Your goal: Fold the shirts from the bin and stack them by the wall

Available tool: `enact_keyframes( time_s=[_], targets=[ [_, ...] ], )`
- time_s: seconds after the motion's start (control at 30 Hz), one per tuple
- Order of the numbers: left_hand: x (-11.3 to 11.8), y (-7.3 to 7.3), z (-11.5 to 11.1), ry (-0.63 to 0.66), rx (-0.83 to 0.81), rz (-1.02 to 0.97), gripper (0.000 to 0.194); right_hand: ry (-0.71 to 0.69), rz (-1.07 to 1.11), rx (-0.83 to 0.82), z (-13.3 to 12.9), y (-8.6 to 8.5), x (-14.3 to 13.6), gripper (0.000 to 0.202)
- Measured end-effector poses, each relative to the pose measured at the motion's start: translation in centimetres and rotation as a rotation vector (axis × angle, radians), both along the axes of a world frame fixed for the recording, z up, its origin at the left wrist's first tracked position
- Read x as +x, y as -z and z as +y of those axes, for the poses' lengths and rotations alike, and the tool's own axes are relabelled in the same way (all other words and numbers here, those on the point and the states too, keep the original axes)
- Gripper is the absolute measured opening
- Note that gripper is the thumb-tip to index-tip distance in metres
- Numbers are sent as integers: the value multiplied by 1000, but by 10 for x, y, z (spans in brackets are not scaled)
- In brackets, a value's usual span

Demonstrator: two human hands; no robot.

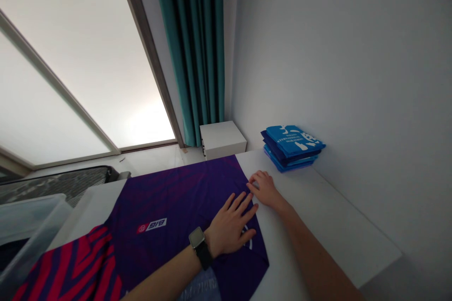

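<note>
A purple sports shirt (pixel 165 197) with pink stripes and a "BIG" logo lies spread over the white table. My left hand (pixel 231 228), a dark-strapped watch on its wrist, rests flat on the shirt near its right side, fingers stretched out. At the shirt's right edge, my right hand (pixel 263 189) has its fingers curled together, pinching the fabric; the fingertips touch the edge just beyond my left fingers. A white print on the shirt is partly covered by my left hand.
A stack of folded blue garments (pixel 293 146) sits on the table (pixel 339 216) against the wall. Behind stands a small white cabinet (pixel 223 137) by a teal curtain (pixel 197 56). At left are a clear plastic bin (pixel 52 216) and a patterned dark surface (pixel 70 183).
</note>
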State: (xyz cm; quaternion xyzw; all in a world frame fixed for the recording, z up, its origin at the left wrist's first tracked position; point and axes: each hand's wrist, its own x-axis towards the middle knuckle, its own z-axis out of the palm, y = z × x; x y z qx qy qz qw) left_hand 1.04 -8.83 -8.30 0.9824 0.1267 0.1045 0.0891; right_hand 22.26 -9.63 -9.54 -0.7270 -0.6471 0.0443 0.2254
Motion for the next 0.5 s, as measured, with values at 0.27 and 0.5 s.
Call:
enact_keyframes(
  time_s=[0.27,0.5],
  targets=[
    [-1,0,-4,-1,-16,-8,63,15,-52,-2,2,5,3,15],
    [-9,-32,20,-229,-59,-50,39,26,-81,1,2,5,3,15]
  ],
)
